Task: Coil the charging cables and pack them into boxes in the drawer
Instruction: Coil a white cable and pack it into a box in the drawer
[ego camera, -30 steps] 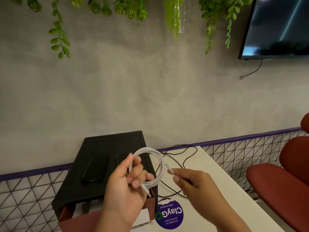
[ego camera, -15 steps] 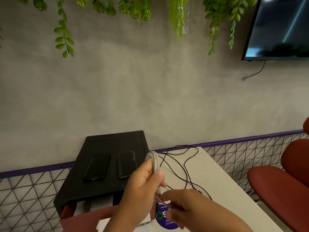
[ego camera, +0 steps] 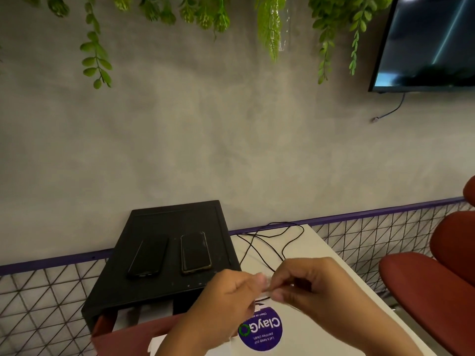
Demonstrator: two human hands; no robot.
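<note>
Nearest to me, just in front of the matte black box-shaped stand (ego camera: 174, 217), the person's left hand (ego camera: 231, 301) and right hand (ego camera: 316, 286) are meeting fingertip to fingertip. Both hands are pinching narrowly on a pale, thin piece between them, which I am taking for the white charging cable (ego camera: 267, 283). It is blurred and mostly hidden by the curled fingers, so I cannot tell how it is coiled. Probably they are holding it so closely to stop the loops from springing open while a loose end is being tucked.

Under the hands, just right of the stand, a round glossy purple sticker (ego camera: 261, 332) is lying on the smooth white tabletop (ego camera: 321, 247). Below the stand's front edge a reddish-brown drawer (ego camera: 110, 337) is standing open, I think ready for receiving the coil.

On top of the stand two flat dark phones (ego camera: 195, 253) are resting side by side, out of the way. Right of the stand a thin black cable (ego camera: 282, 223) is sprawling loose on the table, not yet coiled. Behind the stand a rough grey wall (ego camera: 231, 150) is rising.
</note>
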